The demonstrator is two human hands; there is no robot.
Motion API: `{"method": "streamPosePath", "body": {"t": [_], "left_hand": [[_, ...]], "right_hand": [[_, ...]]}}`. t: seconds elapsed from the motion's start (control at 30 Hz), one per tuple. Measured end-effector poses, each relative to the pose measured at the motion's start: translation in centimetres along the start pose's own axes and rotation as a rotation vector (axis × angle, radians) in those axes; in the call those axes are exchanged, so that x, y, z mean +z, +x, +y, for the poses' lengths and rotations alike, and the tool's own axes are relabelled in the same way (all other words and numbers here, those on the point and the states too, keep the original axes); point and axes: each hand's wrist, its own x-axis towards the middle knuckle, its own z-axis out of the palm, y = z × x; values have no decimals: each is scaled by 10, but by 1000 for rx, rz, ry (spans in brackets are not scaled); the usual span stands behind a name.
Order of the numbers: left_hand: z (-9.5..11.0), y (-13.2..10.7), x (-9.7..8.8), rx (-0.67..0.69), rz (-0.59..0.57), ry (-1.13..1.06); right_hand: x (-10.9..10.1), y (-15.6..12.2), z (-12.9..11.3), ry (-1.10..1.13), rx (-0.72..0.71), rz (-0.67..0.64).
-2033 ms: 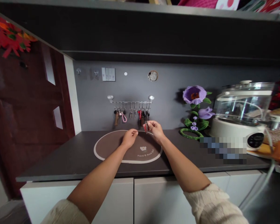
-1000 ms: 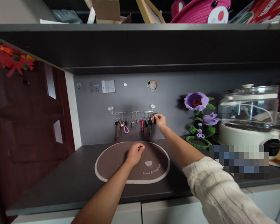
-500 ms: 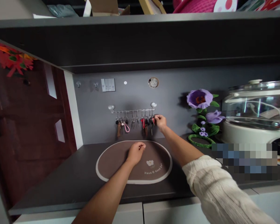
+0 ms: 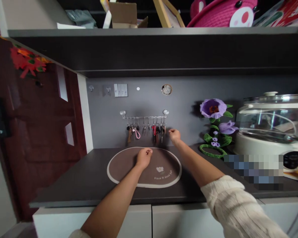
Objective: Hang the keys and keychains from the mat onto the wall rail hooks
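Observation:
Against the grey back panel, a clear hook rail (image 4: 145, 117) carries several bunches of keys (image 4: 163, 129), one with a pink loop strap (image 4: 137, 133) and one with a red tag (image 4: 154, 130). My right hand (image 4: 174, 135) is just right of the last keys, apart from them, fingers curled together with nothing visible in them. Over the brown oval mat (image 4: 129, 168) my left hand (image 4: 144, 157) hovers or rests, I cannot tell which; its fingers are folded in and nothing shows between them.
Purple knitted flowers (image 4: 213, 109) and a white appliance with a clear lid (image 4: 268, 142) stand on the right of the dark counter (image 4: 74, 178). A shelf (image 4: 149, 49) overhangs the counter. At the left is a dark red door (image 4: 44, 138).
My right hand has come off the keys at the rail's right end and drawn back to the right. My left hand stays over the mat. The view has shifted slightly.

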Motion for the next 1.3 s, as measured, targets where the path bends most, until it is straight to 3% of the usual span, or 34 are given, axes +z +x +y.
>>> {"method": "streamPosePath", "body": {"t": [0.13, 0.27, 0.4, 0.53, 0.7, 0.93, 1.13, 1.3], "left_hand": [[4, 1, -6, -14, 72, -107], [11, -6, -21, 36, 160, -244], [22, -18, -46, 196, 59, -251], [23, -32, -70, 315, -39, -111], [11, -50, -83, 324, -126, 1], [7, -58, -84, 274, -188, -36], [11, -59, -82, 211, -127, -143], [7, -37, -91, 51, 48, -160]], "right_hand": [[-5, -36, -8, 45, 4, -86], [-9, -84, -18, 251, -97, -323], [-19, -124, -22, 332, -332, -514], [-29, -144, -18, 254, -461, -593], [-35, -156, -11, 135, -530, -622], [-38, -161, -7, 46, -546, -591], [-39, -162, -7, 92, -477, -608], [-32, -139, -4, 126, -383, -536]]}}
